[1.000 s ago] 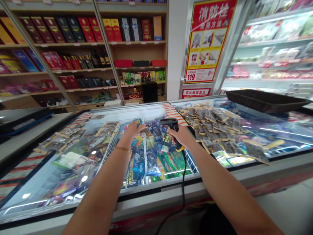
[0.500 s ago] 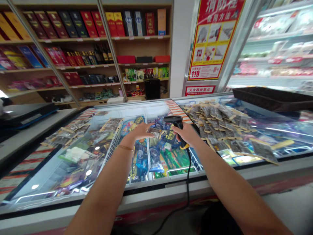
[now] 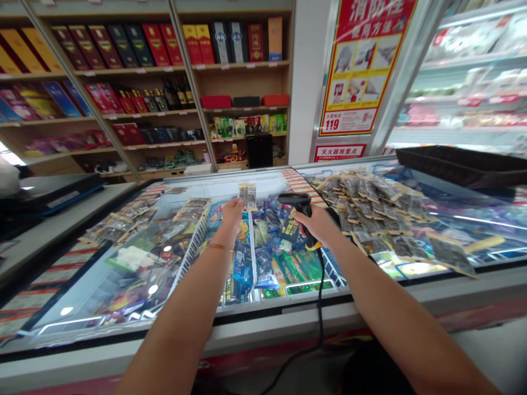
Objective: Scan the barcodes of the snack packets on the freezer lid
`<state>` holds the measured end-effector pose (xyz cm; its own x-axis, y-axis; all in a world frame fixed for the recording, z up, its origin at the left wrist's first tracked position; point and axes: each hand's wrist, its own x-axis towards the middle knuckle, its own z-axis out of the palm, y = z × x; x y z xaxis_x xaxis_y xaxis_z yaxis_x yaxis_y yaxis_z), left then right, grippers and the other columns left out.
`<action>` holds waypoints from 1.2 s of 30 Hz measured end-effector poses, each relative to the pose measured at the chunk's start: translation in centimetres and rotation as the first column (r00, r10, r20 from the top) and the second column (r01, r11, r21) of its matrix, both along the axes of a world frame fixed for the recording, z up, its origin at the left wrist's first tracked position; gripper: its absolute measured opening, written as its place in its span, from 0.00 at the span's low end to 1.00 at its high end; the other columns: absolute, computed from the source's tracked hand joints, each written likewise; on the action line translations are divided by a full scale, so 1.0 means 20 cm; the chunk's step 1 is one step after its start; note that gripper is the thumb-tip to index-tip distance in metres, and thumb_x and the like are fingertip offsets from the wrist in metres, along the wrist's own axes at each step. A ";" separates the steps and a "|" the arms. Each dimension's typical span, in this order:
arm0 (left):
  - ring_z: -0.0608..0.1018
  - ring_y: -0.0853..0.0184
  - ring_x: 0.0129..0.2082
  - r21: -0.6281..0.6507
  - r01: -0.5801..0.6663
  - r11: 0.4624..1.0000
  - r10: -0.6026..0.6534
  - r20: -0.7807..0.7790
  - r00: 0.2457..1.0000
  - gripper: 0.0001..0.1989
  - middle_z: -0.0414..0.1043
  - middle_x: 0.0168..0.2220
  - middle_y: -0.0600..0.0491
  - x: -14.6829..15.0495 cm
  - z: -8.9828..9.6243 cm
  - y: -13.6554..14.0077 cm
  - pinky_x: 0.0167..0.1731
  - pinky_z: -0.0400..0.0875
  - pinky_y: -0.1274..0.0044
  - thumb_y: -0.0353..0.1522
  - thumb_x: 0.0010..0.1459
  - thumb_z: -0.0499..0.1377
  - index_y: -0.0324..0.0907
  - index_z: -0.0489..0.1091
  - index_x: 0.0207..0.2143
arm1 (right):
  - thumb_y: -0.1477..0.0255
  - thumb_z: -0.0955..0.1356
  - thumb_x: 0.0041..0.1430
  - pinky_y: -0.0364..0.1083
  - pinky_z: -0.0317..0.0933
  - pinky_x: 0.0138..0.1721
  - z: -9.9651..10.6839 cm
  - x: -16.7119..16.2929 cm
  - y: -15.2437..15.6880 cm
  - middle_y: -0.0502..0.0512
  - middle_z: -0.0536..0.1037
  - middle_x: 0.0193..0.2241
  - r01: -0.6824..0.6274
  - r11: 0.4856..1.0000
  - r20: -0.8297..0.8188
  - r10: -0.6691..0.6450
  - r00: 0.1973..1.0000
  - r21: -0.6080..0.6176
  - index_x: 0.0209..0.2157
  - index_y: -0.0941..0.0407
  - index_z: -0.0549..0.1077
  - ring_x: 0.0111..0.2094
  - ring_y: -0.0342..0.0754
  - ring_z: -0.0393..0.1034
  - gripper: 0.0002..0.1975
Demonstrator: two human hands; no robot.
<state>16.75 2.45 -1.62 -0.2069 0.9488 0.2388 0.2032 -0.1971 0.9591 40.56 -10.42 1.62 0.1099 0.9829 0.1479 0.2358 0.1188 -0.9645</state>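
My left hand [image 3: 233, 213] pinches the left edge of a small see-through packet [image 3: 248, 196] with tan borders and dark contents, held up over the chest freezer [image 3: 284, 305]. My right hand [image 3: 316, 224] is wrapped around the handle of a black barcode scanner [image 3: 297, 199], its head pointing left toward the packet. A black cable [image 3: 321, 307] hangs from the scanner's handle down the freezer's front. Similar packets form a large pile [image 3: 373, 206] on the glass at the right. A smaller group [image 3: 117, 222] lies at the left.
Below my hands, white wire baskets [image 3: 254, 269] hold blue and green frozen packs. A dark tray [image 3: 461, 164] stands at the back right. Shelves with boxes [image 3: 135, 46] line the back wall, beside a red and yellow poster [image 3: 354, 66]. A counter [image 3: 74, 219] borders the left.
My left hand has turned upright and drawn slightly back, raising the packet away from the scanner's front. The right hand keeps its grip on the scanner. The view has shifted slightly.
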 end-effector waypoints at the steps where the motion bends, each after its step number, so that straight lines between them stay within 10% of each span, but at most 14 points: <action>1: 0.78 0.65 0.32 -0.010 -0.009 1.000 0.009 0.058 0.998 0.09 0.71 0.24 0.55 0.00 -0.01 0.01 0.34 0.74 0.75 0.38 0.56 0.59 0.42 0.71 0.31 | 0.65 0.71 0.58 0.42 0.61 0.16 0.01 -0.01 -0.01 0.48 0.74 0.21 -0.012 1.000 -0.002 0.012 1.000 0.004 0.31 0.55 0.67 0.16 0.42 0.66 0.11; 11: 0.83 0.65 0.36 -0.041 0.046 0.998 -0.028 0.363 0.931 0.13 0.77 0.30 0.54 0.01 -0.01 0.00 0.44 0.80 0.67 0.26 0.49 0.64 0.43 0.66 0.36 | 0.66 0.71 0.58 0.43 0.60 0.19 0.04 -0.07 -0.09 0.47 0.72 0.16 -0.086 0.996 0.178 0.084 0.980 0.007 0.32 0.54 0.69 0.15 0.45 0.66 0.08; 36: 0.83 0.64 0.36 -0.017 0.072 0.997 -0.067 0.217 0.974 0.11 0.77 0.31 0.53 0.07 0.02 -0.05 0.43 0.81 0.66 0.28 0.49 0.64 0.43 0.65 0.34 | 0.68 0.71 0.59 0.42 0.59 0.18 0.06 -0.05 -0.07 0.45 0.70 0.15 -0.044 0.999 0.073 0.045 0.996 -0.008 0.32 0.53 0.67 0.14 0.43 0.64 0.09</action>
<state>18.08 1.35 -1.19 -0.1841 0.9677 0.1720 -0.0225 -0.1791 0.9836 39.48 -11.72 2.82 0.0553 0.9874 0.1481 0.3005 0.1249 -0.9456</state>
